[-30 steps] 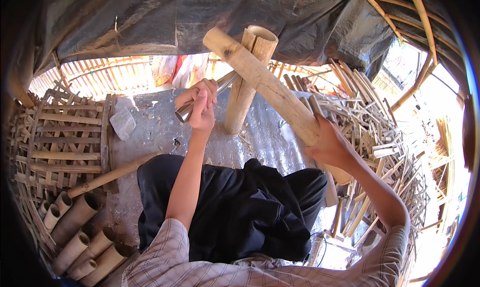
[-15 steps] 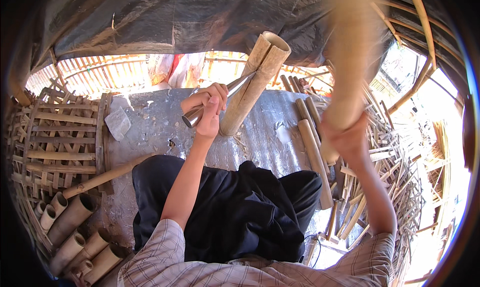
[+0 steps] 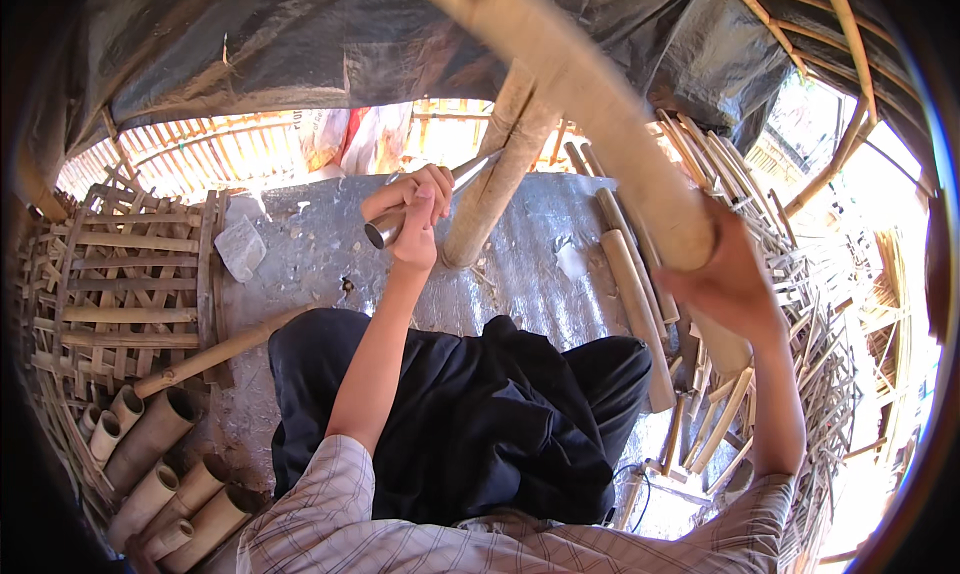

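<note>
My left hand (image 3: 412, 212) is closed around the handle of a knife (image 3: 476, 166). The blade reaches into the long split of a bamboo tube (image 3: 483, 214), which stands leaning on the sheet in front of me. In my right hand (image 3: 735, 279) is a thick, pale wooden club (image 3: 610, 114), gripped near its lower end. The club slants up to the left, blurred by motion, and hides the top of the tube. Whether it touches the tube or blade, I cannot tell.
A grey metal sheet (image 3: 330, 249) lies before my crossed legs. Bamboo lengths (image 3: 640, 294) lie at the right, beside a heap of split strips (image 3: 800, 374). On the left are a woven bamboo basket (image 3: 130, 274), several cut tubes (image 3: 150, 439) and a whitish block (image 3: 240, 246).
The club has swung from upright at the right to a leftward slant over the tube's top. My right hand has moved slightly right and down; my left hand keeps its hold on the knife.
</note>
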Tool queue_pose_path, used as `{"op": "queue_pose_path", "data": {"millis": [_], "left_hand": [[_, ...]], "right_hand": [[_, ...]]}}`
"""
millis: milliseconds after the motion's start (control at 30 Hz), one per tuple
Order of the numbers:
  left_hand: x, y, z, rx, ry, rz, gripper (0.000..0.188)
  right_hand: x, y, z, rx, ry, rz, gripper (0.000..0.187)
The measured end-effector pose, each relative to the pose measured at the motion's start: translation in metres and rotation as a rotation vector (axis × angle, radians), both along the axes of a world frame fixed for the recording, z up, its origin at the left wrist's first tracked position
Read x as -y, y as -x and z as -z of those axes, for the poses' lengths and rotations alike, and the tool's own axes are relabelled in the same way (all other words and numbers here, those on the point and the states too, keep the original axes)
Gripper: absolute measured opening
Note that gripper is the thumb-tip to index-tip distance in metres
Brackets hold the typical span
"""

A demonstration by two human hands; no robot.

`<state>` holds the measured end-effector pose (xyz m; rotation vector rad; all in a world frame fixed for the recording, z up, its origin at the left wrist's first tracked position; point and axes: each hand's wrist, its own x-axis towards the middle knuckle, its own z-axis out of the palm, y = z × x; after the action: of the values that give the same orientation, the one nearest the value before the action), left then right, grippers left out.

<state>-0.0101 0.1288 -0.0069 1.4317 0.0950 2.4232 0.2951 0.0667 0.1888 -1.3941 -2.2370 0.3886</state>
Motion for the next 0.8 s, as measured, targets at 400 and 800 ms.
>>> {"op": "queue_pose_path", "data": {"millis": [400, 800], "left_hand": [[-0.018, 0.028, 0.042, 0.114, 0.077, -0.001, 0.039], [-0.014, 0.011, 0.032, 0.038, 0.067, -0.026, 0.043]], "right_hand": [[-0.039, 0.008, 0.135, 0.223, 0.087, -0.084, 0.063], [-0.011, 0.04, 0.031, -0.325, -0.176, 0.028, 0.05]]}}
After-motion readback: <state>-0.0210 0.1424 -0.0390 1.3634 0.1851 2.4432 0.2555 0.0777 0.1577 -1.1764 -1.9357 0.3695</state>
